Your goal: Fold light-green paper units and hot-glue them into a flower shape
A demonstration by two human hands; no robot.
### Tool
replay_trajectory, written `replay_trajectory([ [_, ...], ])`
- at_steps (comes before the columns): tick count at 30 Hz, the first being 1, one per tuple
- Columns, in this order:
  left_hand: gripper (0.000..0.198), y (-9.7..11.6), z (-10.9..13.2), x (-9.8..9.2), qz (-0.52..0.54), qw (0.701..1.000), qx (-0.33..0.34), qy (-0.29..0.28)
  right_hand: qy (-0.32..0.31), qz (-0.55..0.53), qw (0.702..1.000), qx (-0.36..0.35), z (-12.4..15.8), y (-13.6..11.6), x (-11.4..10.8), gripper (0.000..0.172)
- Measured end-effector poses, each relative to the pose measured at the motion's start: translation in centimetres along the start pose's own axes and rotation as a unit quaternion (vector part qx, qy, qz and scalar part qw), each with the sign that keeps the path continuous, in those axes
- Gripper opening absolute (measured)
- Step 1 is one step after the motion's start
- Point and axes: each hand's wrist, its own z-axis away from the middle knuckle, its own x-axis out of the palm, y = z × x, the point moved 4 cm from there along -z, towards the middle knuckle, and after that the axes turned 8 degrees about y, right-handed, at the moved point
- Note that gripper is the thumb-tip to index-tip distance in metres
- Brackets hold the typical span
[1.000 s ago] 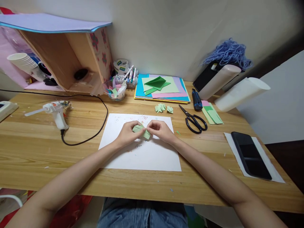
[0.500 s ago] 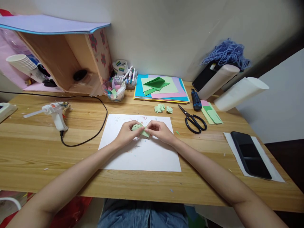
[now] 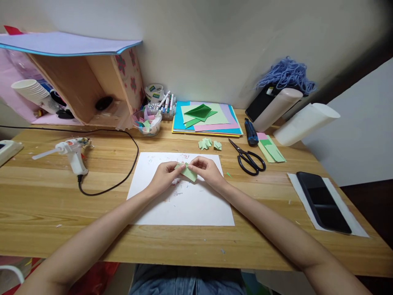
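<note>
My left hand (image 3: 165, 177) and my right hand (image 3: 207, 171) meet over a white sheet (image 3: 181, 200) on the wooden desk (image 3: 46, 192). Between their pinched fingertips is a small folded piece of light green paper (image 3: 187, 171). The left fingers grip its left end, the right fingers its upper right edge. The paper is tilted, with its lower corner pointing to the right and down. Both forearms rest across the desk's front edge.
Small folded green pieces (image 3: 209, 144) and black scissors (image 3: 248, 157) lie behind the sheet. A stack of coloured paper (image 3: 207, 118) sits at the wall. A glue gun (image 3: 71, 150) with its black cord (image 3: 123, 176) is left; a dark phone (image 3: 323, 201) is right.
The green piece has turned a little between my fingers and now shows a broader face. The camera has tipped slightly, so everything sits lower in view.
</note>
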Motion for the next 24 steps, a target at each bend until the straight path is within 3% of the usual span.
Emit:
replay_trajectory([
  [3, 0.039, 0.4, -0.4, -0.5, 0.009, 1.000, -0.016, -0.001, -0.022, 0.002, 1.000, 0.005, 0.0, 0.0, 0.0, 0.023],
  [7, 0.040, 0.4, -0.8, -1.1, 0.017, 0.995, -0.070, -0.064, -0.068, 0.019, 0.997, 0.010, 0.0, -0.1, 0.2, 0.023],
  [12, 0.034, 0.3, -0.8, -1.6, -0.012, 0.989, -0.082, -0.122, -0.069, 0.037, 0.997, 0.011, 0.2, -0.3, 0.2, 0.022],
  [24, 0.028, 0.5, -0.2, -1.1, -0.045, 0.988, -0.082, -0.121, -0.076, 0.077, 0.993, -0.038, 0.6, -0.4, 0.4, 0.014],
])
